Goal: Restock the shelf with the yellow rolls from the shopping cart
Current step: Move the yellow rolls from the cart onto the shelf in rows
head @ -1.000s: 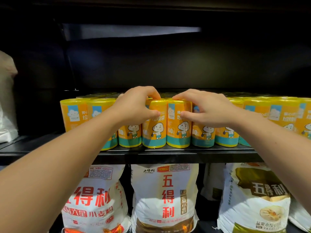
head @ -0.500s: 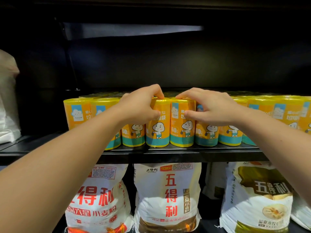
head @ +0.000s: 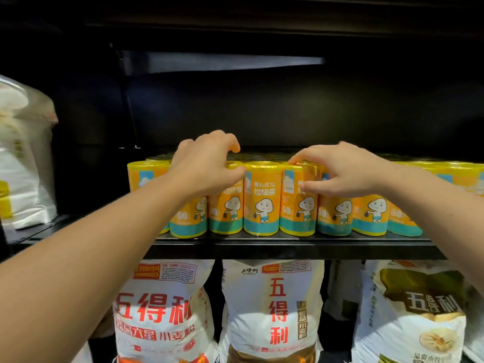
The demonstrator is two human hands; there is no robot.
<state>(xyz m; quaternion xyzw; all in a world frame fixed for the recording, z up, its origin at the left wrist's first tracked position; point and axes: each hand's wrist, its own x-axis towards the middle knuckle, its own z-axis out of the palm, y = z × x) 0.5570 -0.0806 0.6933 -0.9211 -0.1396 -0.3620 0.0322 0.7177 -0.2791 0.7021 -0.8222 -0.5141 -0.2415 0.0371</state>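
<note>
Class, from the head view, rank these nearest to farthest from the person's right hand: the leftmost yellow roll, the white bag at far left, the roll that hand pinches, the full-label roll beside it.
1. Pinched roll, in the right hand itself.
2. Full-label roll, next on its left.
3. Leftmost yellow roll, row's left end.
4. White bag, far left.

Rows of yellow rolls (head: 260,197) wear orange labels with a teal band and a white cartoon figure, on a black shelf (head: 262,248). Below, white flour sacks (head: 272,310) carry red characters; the right sack (head: 419,284) shows an olive-green panel.
</note>
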